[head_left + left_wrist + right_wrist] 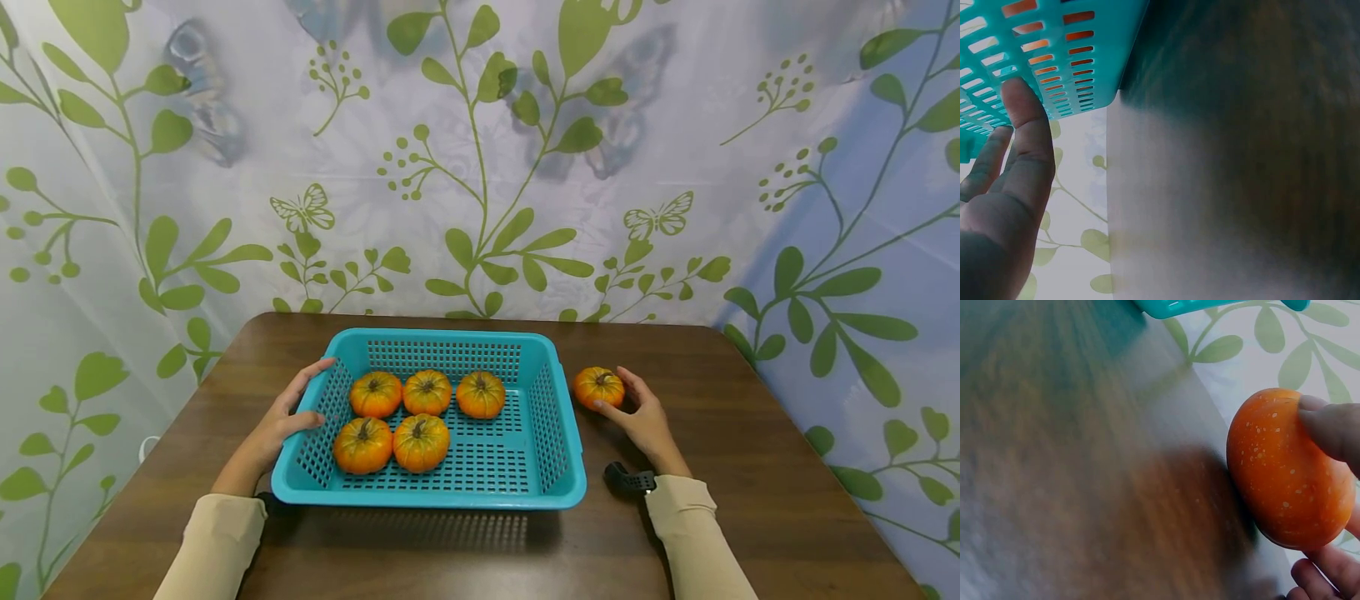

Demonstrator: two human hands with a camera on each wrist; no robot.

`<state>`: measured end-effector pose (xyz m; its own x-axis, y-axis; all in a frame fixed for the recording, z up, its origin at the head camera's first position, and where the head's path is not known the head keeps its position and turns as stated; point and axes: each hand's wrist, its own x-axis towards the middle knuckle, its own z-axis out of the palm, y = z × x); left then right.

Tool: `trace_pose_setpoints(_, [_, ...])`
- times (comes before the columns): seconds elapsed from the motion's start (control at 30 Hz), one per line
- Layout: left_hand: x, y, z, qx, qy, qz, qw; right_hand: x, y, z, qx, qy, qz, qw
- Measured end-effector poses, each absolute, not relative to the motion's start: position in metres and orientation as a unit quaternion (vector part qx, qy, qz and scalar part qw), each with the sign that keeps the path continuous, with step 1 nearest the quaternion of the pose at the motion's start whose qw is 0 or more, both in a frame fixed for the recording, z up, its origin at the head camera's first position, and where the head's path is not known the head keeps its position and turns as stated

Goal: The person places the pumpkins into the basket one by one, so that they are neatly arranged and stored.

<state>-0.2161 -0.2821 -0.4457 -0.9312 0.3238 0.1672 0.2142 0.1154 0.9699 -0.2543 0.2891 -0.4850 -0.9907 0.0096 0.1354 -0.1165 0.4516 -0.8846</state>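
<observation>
A turquoise plastic basket with slotted walls stands on the table. Inside it, toward the left, lie several small orange pumpkins in two rows. My left hand grips the basket's left side, the thumb over the rim; in the left wrist view its fingers touch the slotted outer wall. To the right of the basket, my right hand holds another small pumpkin between thumb and fingers. Seen by the right wrist camera, this pumpkin has pale specks; I cannot tell whether it touches the table.
The dark brown wooden table reaches back to a hanging cloth printed with green leaves and butterflies. A black wrist camera sits by the right cuff. Bare tabletop shows right of the basket and in front of it.
</observation>
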Motion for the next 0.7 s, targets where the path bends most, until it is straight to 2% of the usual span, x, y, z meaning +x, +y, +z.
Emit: trace_pose_setpoints(0.7, [-0.2157, -0.2828, -0.4453, 0.167, 0.749, 0.639, 0.05, -0.2545, 0.2875, -0.488, 0.016, -0.872, 0.483, 0.076])
